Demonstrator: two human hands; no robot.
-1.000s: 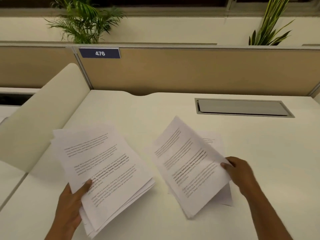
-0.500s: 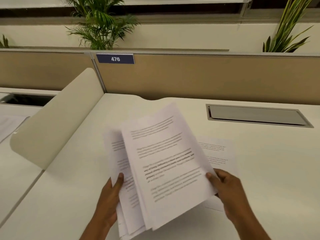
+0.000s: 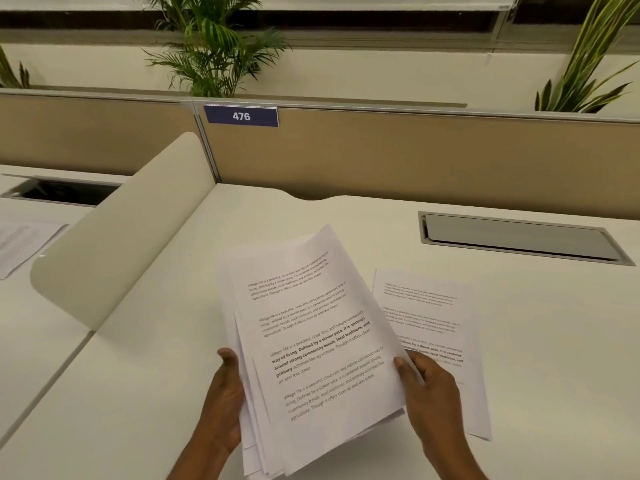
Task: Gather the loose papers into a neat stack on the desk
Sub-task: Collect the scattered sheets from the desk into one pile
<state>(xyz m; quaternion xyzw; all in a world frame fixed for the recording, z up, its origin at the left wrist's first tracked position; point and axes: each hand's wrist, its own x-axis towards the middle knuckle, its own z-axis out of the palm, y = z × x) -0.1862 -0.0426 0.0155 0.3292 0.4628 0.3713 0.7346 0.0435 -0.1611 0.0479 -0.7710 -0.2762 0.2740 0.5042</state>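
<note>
Two hands grip one bundle of papers: the left hand and the right hand, one at each side edge. One single sheet lies just beyond the right fingers; the bundle's sheets are too many and too overlapped to count.

White desk, one loose sheet.
</note>
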